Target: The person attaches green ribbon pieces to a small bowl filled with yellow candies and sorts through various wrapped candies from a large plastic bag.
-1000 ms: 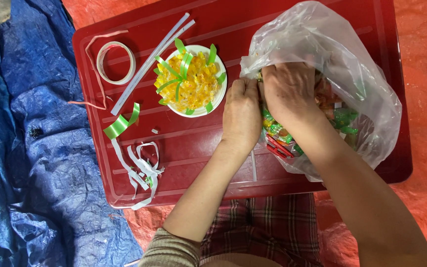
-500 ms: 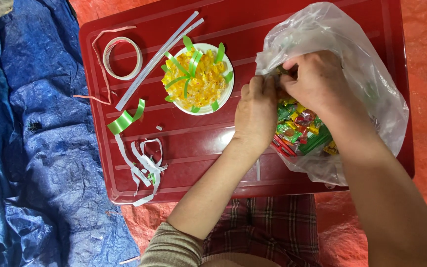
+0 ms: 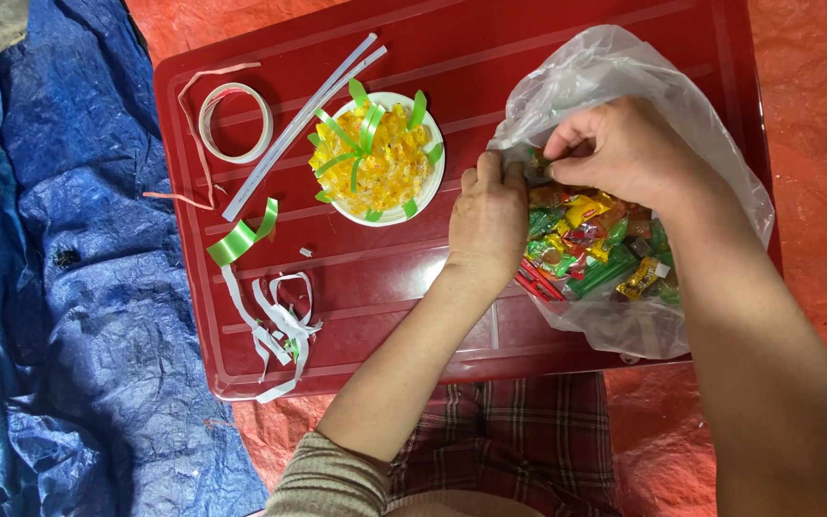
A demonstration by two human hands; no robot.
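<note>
- Blue tarp (image 3: 59, 287), crumpled, covers the left side of the floor; orange sheeting (image 3: 815, 115) shows on the right and far side.
- Red plastic lid (image 3: 413, 297), ribbed, lies flat as a work surface across the middle of the scene.
- Clear plastic bag (image 3: 624, 77) sits on the right part of the lid, its mouth gathered toward the centre. Inside: a heap of wrapped sweets (image 3: 605, 249) in green, red, yellow and brown.
- Right hand (image 3: 624, 148) is curled at the bag's mouth, fingertips pinched on the plastic there; whether a sweet is between them cannot be told.
- Left hand (image 3: 490, 220) rests just beside it, knuckles up, fingers closed on the bag's edge.
- Plaid cloth (image 3: 509, 440) at the near edge, between the two forearms.
- White bowl (image 3: 433, 182), left of the hands and apart from them, holds yellow pieces with green strips stuck in.
- Two clear straws (image 3: 299, 129) lie slantwise, far-left of the bowl.
- Tape roll (image 3: 234, 122) far left on the lid, a thin pink strip trailing by it.
- Green ribbon scrap (image 3: 239, 236) and white ribbon scraps (image 3: 279, 330) near the lid's left edge.
</note>
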